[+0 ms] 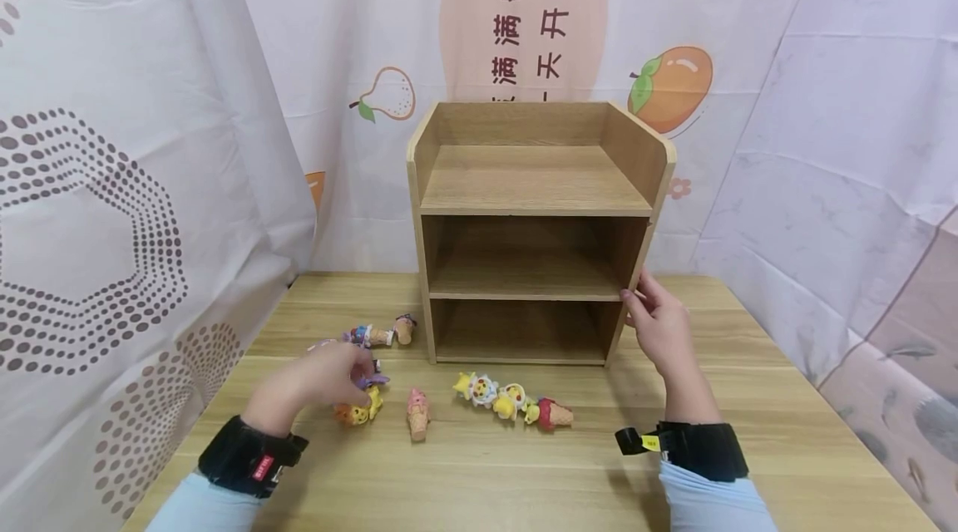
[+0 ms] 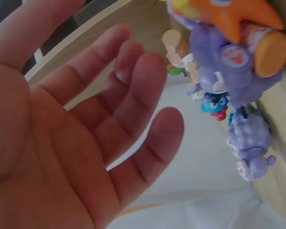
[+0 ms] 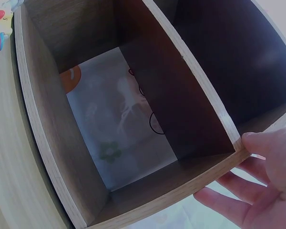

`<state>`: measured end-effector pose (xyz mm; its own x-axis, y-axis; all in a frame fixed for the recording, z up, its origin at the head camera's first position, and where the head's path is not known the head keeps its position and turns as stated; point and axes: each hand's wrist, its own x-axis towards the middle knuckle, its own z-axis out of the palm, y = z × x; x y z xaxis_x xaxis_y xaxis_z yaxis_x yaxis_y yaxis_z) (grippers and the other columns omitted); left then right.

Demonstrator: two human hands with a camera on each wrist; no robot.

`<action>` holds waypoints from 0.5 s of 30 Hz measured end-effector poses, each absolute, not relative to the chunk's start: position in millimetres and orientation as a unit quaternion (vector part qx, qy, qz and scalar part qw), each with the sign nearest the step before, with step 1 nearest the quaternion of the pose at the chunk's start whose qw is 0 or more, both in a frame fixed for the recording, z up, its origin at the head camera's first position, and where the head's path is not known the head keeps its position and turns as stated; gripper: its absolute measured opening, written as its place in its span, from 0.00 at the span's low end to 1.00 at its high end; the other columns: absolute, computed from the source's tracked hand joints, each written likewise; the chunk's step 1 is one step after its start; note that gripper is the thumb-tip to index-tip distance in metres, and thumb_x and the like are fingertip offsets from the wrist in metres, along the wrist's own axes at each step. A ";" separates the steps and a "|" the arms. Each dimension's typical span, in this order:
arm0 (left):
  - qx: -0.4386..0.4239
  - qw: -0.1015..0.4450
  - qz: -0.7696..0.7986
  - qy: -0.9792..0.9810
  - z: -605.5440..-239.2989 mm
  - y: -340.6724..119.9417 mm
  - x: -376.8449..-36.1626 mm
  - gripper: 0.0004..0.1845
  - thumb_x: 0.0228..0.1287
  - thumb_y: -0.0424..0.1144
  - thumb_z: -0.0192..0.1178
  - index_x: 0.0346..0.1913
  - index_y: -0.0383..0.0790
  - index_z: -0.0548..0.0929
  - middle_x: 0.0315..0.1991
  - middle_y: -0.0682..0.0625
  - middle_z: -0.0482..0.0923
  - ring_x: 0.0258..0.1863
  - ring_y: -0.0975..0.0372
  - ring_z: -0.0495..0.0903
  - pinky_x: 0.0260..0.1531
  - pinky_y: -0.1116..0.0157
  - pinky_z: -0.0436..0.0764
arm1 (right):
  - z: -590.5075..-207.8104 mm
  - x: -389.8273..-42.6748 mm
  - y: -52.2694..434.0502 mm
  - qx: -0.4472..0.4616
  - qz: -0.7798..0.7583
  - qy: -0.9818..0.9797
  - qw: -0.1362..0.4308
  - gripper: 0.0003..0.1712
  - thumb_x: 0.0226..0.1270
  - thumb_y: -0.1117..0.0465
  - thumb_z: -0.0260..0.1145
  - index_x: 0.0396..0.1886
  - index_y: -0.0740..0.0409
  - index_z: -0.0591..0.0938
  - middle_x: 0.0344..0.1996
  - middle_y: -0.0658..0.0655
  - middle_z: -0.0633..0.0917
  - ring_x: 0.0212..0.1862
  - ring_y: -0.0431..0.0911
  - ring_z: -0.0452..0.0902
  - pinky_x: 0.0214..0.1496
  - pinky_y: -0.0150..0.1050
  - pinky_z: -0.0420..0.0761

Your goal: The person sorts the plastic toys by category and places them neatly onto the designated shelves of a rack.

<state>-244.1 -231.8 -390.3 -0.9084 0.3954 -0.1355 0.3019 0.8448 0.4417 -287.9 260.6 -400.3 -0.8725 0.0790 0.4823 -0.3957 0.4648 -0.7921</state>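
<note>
One table (image 1: 479, 482), one bookcase (image 1: 535, 183), two hands (image 1: 322, 381) (image 1: 662, 328).

The left arm (image 1: 271, 409) slants in from the lower left, its pale blue sleeve (image 1: 205, 507) stopping at a black wristband (image 1: 250, 457), and the left hand (image 1: 329, 374) is held back upward with loosely bent fingers (image 2: 150, 78) and the thumb (image 2: 31, 28) apart from them (the left wrist view looks onto the palm (image 2: 52, 143)). The right arm (image 1: 690, 399), likewise sleeved and banded, comes up from the lower right, its right hand (image 1: 662, 324) gripping between thumb tip and curved fingers. The hands are well apart, the right one farther forward.
</note>
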 end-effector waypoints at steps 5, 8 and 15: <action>0.161 0.118 0.188 0.962 -397.7 -230.7 -239.0 0.14 0.43 0.33 0.78 0.33 0.43 0.83 0.29 0.52 0.76 0.28 0.59 0.74 0.30 0.60 0.76 | -400.6 -287.7 261.3 0.098 0.510 -0.822 0.234 0.30 0.80 0.61 0.57 0.78 0.55 0.65 0.68 0.70 0.73 0.63 0.64 0.75 0.40 0.37 0.85; 0.153 0.113 0.168 0.967 -400.8 -230.1 -238.0 0.14 0.41 0.33 0.78 0.32 0.43 0.83 0.28 0.53 0.76 0.28 0.59 0.74 0.29 0.60 0.76 | -400.0 -287.8 261.4 0.098 0.509 -0.823 0.234 0.30 0.81 0.61 0.57 0.79 0.55 0.65 0.68 0.70 0.73 0.63 0.64 0.75 0.39 0.34 0.85; 0.136 0.109 0.135 0.975 -406.9 -230.1 -236.7 0.13 0.43 0.33 0.78 0.26 0.46 0.80 0.24 0.53 0.75 0.25 0.59 0.73 0.27 0.60 0.73 | -401.1 -288.5 260.8 0.097 0.510 -0.822 0.235 0.30 0.80 0.61 0.58 0.78 0.56 0.65 0.67 0.70 0.74 0.62 0.63 0.76 0.41 0.44 0.85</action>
<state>-236.7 -230.1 -406.9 -0.9391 0.2948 -0.1766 0.2356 0.9263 0.2939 -288.5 260.8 -401.1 -0.8703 0.0808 0.4858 -0.3995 0.4608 -0.7925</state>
